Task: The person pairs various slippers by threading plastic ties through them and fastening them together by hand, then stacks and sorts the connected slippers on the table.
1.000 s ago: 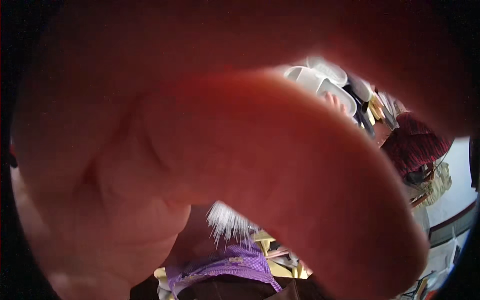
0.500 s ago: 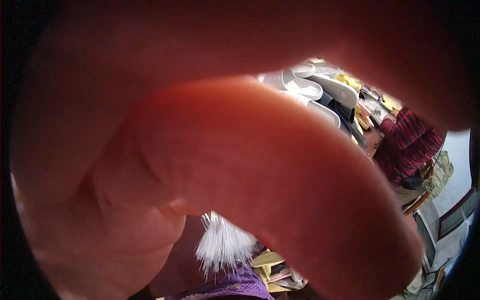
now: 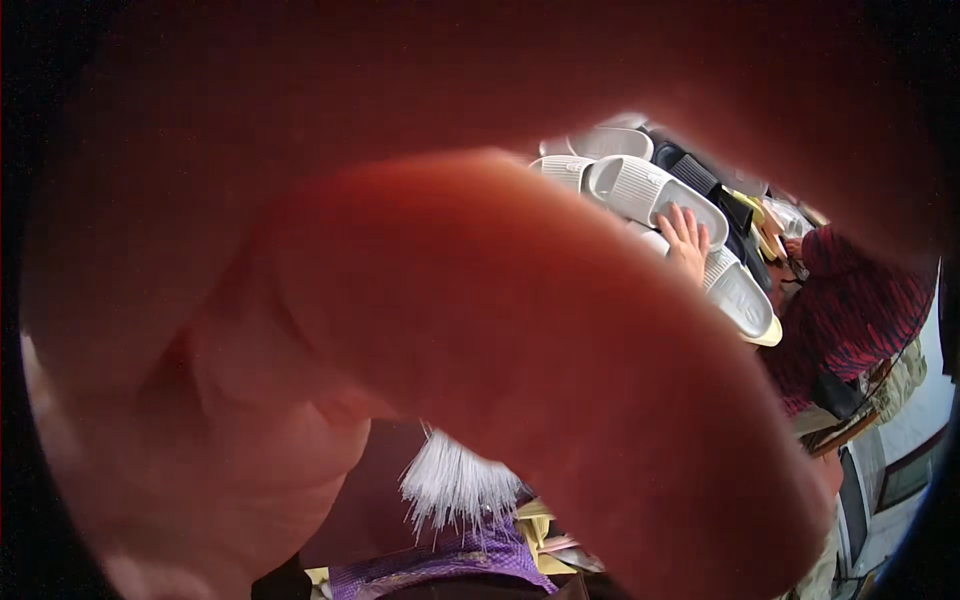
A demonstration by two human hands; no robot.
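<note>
A large, blurred hand covers most of the head view right against the camera; coming from the left side, it looks like my left hand [image 3: 480, 330]. One bent finger arches across the middle, with gaps above and below it. What this hand holds, if anything, is out of sight. Through the upper gap, my right hand [image 3: 685, 243] rests with spread fingers on a white ribbed-strap slide slipper [image 3: 635, 185]; its wrist is hidden behind the blurred finger. Another white slipper [image 3: 742, 300] lies just beside it.
Black slippers [image 3: 692, 172] and yellow ones lie beyond the white pair. A person in a red and black striped top [image 3: 850, 310] sits at the right. Below hang white bristle-like strands [image 3: 460, 485] over a purple woven sack [image 3: 440, 565], beside some yellow slippers [image 3: 535, 525].
My right hand has come into sight on the white slippers, which now lie differently and nearer. The view has shifted slightly; the hand over the camera has hardly moved.
</note>
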